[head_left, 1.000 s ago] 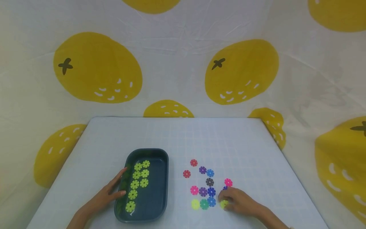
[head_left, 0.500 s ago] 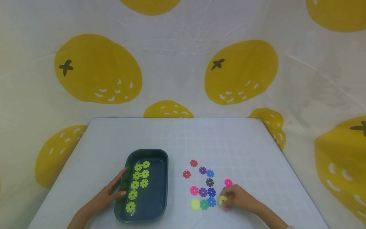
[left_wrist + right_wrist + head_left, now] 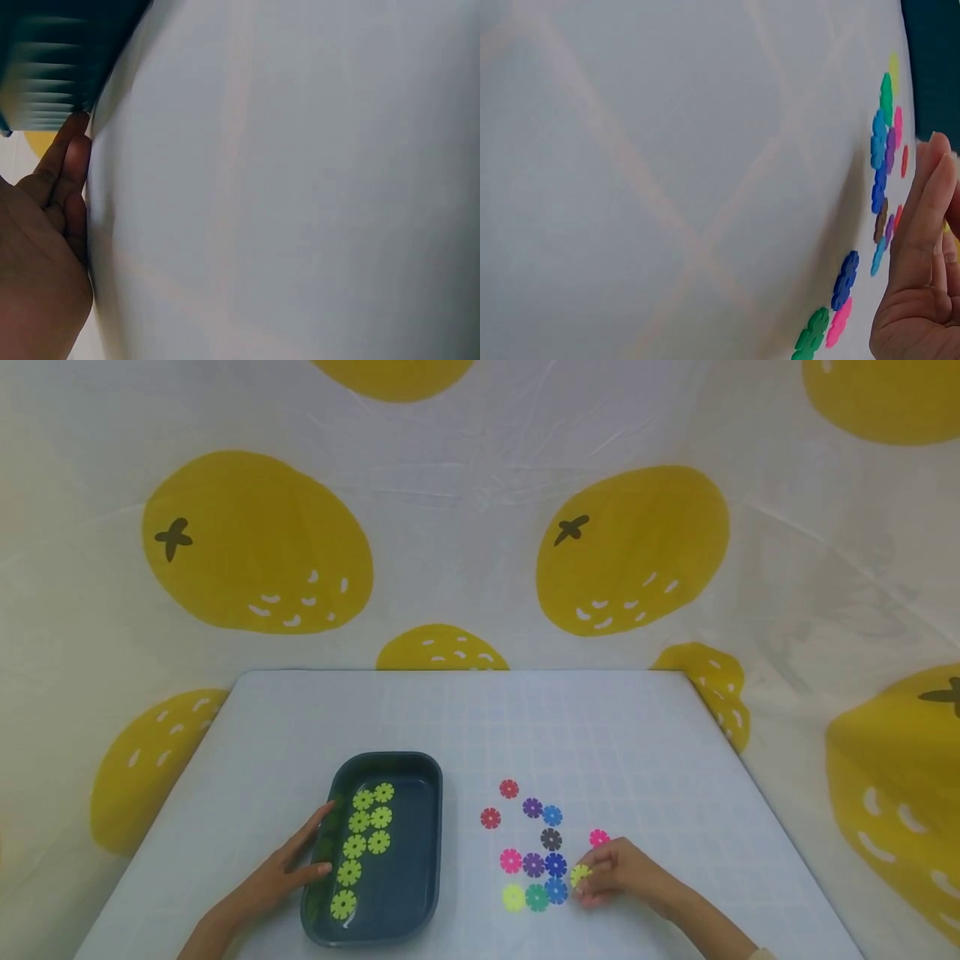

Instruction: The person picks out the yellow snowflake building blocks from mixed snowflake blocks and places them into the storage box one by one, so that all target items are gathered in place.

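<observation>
My right hand [image 3: 622, 875] pinches a yellow-green notched plastic disc [image 3: 581, 876], held just above the table to the right of the loose discs. The right wrist view shows the right hand [image 3: 922, 255] with only a sliver of yellow at its fingertips. At the left, a dark teal tray [image 3: 411, 927] holds several yellow-green discs [image 3: 349, 872] in two columns on its left half. My left hand [image 3: 273, 881] rests against the tray's left side, fingers fairly straight. In the left wrist view, the left hand's fingertips [image 3: 75, 124] touch the tray's ribbed outer wall [image 3: 52, 75].
Between tray and right hand lie several discs: red [image 3: 509, 789], purple [image 3: 533, 864], blue [image 3: 556, 890], black [image 3: 551, 839], green [image 3: 537, 897] and pale yellow [image 3: 513, 897]. A pink disc [image 3: 599, 838] lies just beyond the right hand. Near it are a dark blue disc [image 3: 845, 280] and a green one [image 3: 811, 334].
My right hand has lifted the yellow-green disc from the table and moved it slightly up and left. The left hand and the tray have stayed in place.
</observation>
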The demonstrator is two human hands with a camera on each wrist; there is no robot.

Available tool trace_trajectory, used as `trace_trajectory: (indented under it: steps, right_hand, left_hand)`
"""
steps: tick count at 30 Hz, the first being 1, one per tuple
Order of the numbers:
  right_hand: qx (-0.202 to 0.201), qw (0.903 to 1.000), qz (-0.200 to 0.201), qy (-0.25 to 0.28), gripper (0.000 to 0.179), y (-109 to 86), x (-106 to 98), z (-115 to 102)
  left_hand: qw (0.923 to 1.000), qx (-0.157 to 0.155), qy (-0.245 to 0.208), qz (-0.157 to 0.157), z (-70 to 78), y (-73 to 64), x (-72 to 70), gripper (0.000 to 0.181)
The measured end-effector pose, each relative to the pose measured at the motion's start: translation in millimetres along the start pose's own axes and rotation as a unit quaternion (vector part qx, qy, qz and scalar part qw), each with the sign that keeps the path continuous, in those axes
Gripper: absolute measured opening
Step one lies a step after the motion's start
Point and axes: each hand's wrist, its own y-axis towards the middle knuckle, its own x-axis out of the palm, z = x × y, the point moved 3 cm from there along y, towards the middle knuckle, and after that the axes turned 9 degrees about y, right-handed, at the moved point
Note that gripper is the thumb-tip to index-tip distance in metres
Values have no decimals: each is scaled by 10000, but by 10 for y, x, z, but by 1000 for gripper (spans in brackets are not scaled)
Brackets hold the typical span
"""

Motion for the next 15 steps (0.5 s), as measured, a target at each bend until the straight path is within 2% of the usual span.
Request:
trace_trajectory:
  steps: [7,15]
  right_hand:
    - [138,9999,-4,63,27,14,34,-16]
    - [79,9994,-224,262,29,43,89,-90]
  left_hand:
    - [10000,9,18,-3,1,-10,-5,83]
    - [9997,-182,56,-154,-14,5,3,83]
